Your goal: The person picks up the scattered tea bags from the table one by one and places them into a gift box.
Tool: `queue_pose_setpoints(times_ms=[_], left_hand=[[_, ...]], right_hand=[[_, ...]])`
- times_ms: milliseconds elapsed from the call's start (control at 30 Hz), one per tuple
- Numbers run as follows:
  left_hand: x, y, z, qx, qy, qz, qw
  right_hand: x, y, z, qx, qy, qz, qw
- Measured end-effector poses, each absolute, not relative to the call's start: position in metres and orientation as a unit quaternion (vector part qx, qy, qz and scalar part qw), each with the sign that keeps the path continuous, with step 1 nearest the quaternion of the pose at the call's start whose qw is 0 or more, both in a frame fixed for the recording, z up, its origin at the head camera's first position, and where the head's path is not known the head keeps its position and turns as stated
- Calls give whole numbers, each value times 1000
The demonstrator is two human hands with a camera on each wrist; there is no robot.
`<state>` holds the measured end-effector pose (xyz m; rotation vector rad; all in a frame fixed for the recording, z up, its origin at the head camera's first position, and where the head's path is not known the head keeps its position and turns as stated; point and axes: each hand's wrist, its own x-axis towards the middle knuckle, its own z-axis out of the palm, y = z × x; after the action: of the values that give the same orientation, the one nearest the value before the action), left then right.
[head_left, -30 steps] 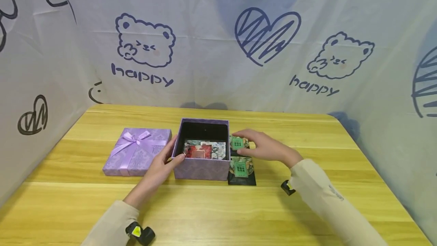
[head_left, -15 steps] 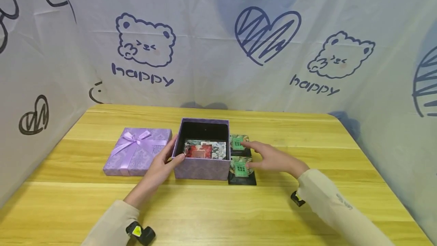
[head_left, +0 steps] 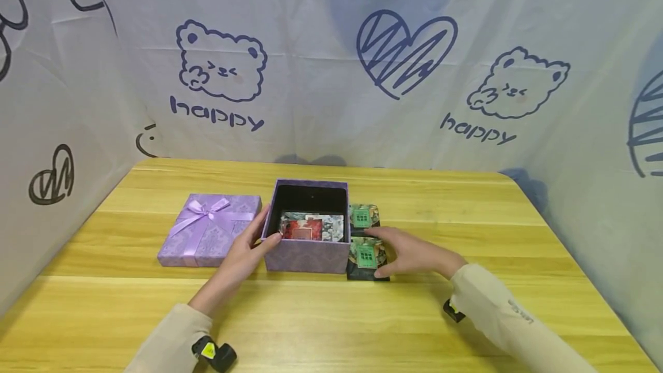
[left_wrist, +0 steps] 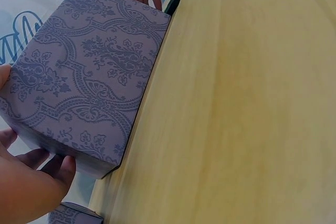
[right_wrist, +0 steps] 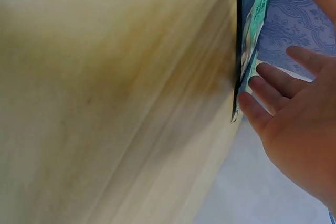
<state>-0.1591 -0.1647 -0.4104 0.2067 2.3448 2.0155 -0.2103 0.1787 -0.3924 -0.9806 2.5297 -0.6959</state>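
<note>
Two packets (head_left: 365,235) beside one open box (head_left: 308,246)

Count, head view, centre of frame:
- Purple patterned box (head_left: 308,255), open: 1.
- Purple lid with ribbon bow (head_left: 209,229), left of the box: 1.
- Dark packets with green labels, right of the box: 2, the nearer packet (head_left: 366,258) and the farther packet (head_left: 364,217).
- Printed packets or cards inside the box (head_left: 311,227): at least 1; exact number cannot be told.
- Hands: 2, left hand (head_left: 243,252) and right hand (head_left: 414,253).
- Wooden table (head_left: 466,217): 1.
</note>
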Motion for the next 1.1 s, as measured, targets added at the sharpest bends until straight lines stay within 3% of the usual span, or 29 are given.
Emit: queue_pose_setpoints(times_ms=[1100], left_hand=[[-157, -164, -408, 67, 756, 651, 18]], right_hand=[[-205, 181, -403, -327, 903, -216, 176]])
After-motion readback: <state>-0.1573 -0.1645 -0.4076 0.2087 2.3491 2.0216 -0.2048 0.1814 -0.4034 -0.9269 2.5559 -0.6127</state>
